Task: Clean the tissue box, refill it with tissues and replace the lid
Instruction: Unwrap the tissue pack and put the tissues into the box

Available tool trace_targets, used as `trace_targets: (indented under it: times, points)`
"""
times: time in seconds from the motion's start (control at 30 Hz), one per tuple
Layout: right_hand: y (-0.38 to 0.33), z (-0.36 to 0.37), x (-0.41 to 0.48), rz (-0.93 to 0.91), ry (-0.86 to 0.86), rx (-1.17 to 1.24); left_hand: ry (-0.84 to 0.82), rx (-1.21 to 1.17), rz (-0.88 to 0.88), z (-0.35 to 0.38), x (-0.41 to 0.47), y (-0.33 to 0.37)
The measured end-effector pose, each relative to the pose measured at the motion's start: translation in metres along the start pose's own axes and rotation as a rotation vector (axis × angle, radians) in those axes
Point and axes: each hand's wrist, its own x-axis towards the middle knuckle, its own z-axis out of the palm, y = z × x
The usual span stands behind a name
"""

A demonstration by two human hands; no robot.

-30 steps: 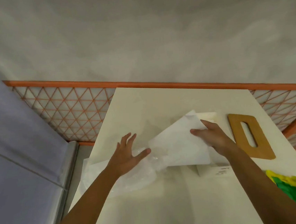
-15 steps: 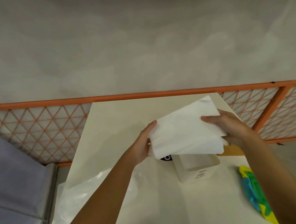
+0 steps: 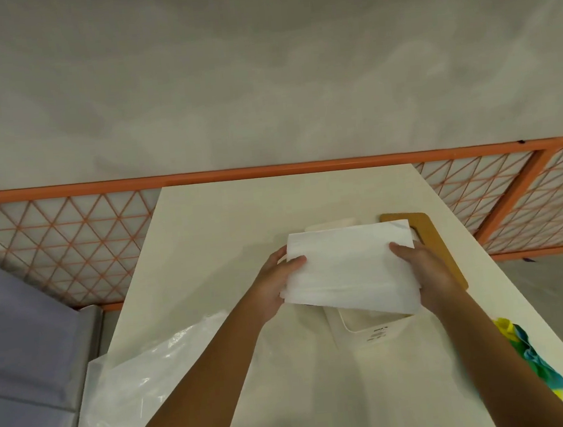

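tissue stack (image 3: 347, 269) between your left hand (image 3: 271, 285) and your right hand (image 3: 428, 269), over the tissue box (image 3: 370, 330) | box on the table (image 3: 239, 217), mid-right | lid (image 3: 439, 244) flat just right of the box, behind your right hand | plastic wrapper (image 3: 145, 381) over the table's near-left edge | cloth (image 3: 523, 348) at its near-right edge

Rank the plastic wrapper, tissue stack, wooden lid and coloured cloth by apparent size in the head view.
1. The plastic wrapper, though it lies nearest the camera.
2. The tissue stack.
3. The wooden lid and coloured cloth look alike; the lid is partly covered, so no ranking.
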Motion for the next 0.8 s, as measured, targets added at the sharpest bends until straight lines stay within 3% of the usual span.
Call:
trace_targets:
  times: [0.2, 0.33, 0.43, 0.57, 0.67, 0.8]
  points:
    - [0.013, -0.001, 0.007, -0.032, -0.097, 0.038, 0.100, 0.087, 0.072, 0.001, 0.014, 0.003]
    - [-0.003, -0.009, 0.020, -0.021, -0.085, 0.024, 0.027, 0.231, 0.113, -0.004, 0.018, 0.028]
    - [-0.022, -0.010, 0.023, -0.047, -0.174, -0.141, -0.098, 0.338, 0.116, -0.003, 0.021, 0.047]
    - [-0.034, 0.004, 0.020, 0.030, -0.386, -0.552, -0.186, 0.413, 0.109, 0.008, 0.024, 0.063]
    - [-0.030, 0.010, 0.022, 0.031, -0.358, -0.556, -0.113, 0.218, 0.143, 0.015, 0.030, 0.066]
    - [-0.025, 0.009, 0.022, -0.001, -0.353, -0.263, -0.068, -0.192, 0.056, 0.020, 0.035, 0.050]
